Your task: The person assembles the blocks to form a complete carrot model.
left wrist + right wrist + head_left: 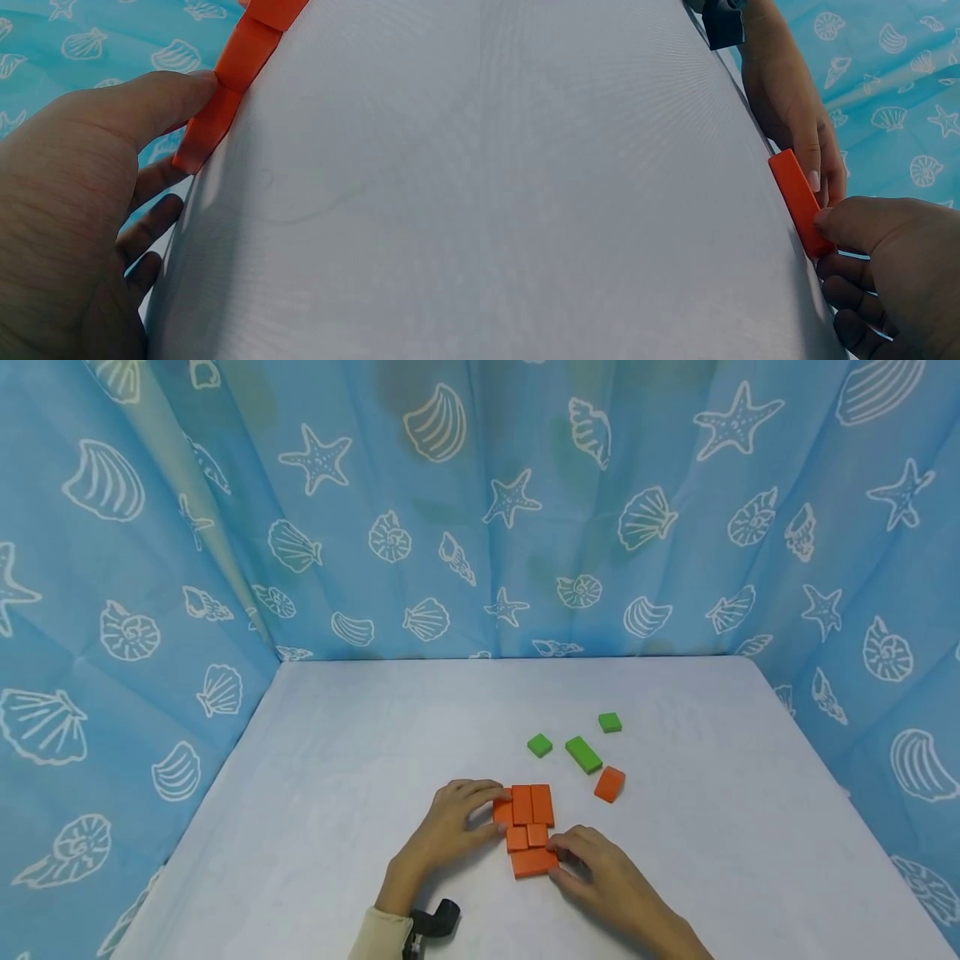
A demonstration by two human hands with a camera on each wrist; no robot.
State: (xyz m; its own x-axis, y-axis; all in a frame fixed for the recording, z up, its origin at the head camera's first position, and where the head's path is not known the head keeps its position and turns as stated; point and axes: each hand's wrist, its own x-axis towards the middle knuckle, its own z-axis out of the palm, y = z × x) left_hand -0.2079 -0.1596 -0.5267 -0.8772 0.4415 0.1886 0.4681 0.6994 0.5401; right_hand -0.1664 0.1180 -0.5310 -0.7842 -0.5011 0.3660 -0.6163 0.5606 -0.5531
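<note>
Orange blocks sit packed together; left hand and right hand pinch outer ones, grip half-closed (guessing so nothing slides).

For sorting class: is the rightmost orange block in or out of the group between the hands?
Out: this orange block lies apart, tabletop separating it from the group.

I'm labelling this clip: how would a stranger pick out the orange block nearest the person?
On the table before the blue curtain, orange blocks lie grouped between the left hand and the right hand. At the near end lies the crosswise block, touched by the right hand. Its long side runs left to right; the group's other long blocks point away from the person.
</note>
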